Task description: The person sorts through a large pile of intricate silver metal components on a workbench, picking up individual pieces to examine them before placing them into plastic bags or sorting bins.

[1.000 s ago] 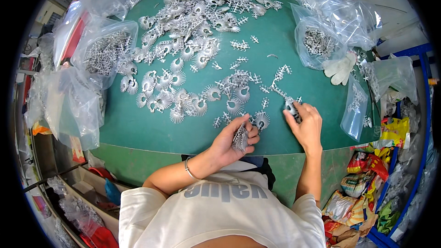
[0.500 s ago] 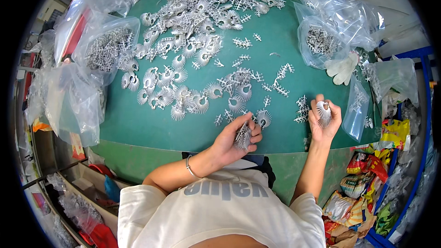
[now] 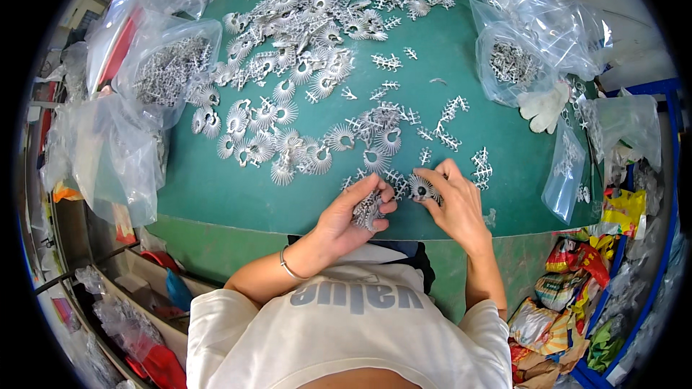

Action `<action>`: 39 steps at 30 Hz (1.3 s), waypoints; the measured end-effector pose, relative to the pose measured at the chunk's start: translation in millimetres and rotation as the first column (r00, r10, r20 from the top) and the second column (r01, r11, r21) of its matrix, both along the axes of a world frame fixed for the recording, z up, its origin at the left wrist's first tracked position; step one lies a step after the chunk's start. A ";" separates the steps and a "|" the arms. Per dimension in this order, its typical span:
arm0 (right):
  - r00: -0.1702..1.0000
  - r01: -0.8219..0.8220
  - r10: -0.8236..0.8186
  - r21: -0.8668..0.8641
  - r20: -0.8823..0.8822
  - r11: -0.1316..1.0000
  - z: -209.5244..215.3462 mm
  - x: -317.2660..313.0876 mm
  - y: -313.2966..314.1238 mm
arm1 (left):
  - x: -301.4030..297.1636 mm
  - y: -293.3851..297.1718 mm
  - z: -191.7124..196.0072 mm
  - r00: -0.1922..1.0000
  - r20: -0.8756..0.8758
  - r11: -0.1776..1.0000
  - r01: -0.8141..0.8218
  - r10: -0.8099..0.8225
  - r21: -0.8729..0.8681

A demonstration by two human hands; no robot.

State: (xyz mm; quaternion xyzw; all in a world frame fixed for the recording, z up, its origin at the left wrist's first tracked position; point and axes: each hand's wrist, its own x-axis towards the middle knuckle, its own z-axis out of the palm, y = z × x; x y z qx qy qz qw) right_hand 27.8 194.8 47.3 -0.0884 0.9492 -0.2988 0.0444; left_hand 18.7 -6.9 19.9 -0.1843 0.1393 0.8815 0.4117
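Near the table's front edge, my left hand (image 3: 337,225) is closed round a bunch of small silver metal pieces (image 3: 367,212) with thin prongs, stacked against the palm. To its right, my right hand (image 3: 461,209) reaches in with thumb and fingertips closed on a silver fan-shaped metal piece (image 3: 421,188) at the table surface. Whether another piece is tucked behind those fingers is hidden. Several branched silver pieces (image 3: 396,181) lie between the two hands. Just beyond them is a small cluster of fan-shaped pieces (image 3: 388,142).
A large heap of silver pieces (image 3: 324,11) covers the far part of the green table (image 3: 216,202). Clear plastic bags of branched pieces stand left (image 3: 171,72) and right (image 3: 510,61). A white glove (image 3: 544,106) lies beside the right bag. Colourful packets (image 3: 559,284) fill the lower right.
My right hand has moved left and in, from holding a fan-shaped piece up at the right to the one lying on the table. My left hand has shifted slightly left with its bunch.
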 end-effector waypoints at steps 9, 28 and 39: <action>0.936 0.344 0.108 -0.935 0.335 -0.082 -17.0 -13.1 22.5 | 1.3 -4.2 -3.4 1.000 0.003 0.999 0.018 -0.019 0.048; 0.992 0.078 -0.052 0.230 -0.117 0.970 -14.8 -53.2 -64.0 | -3.1 -12.9 -0.6 1.000 -0.026 0.998 -0.016 0.018 0.065; 0.785 0.605 0.373 -0.739 0.494 -0.295 -18.4 -57.1 -19.5 | -7.0 -15.5 -2.8 0.996 0.037 0.996 -0.087 0.085 0.032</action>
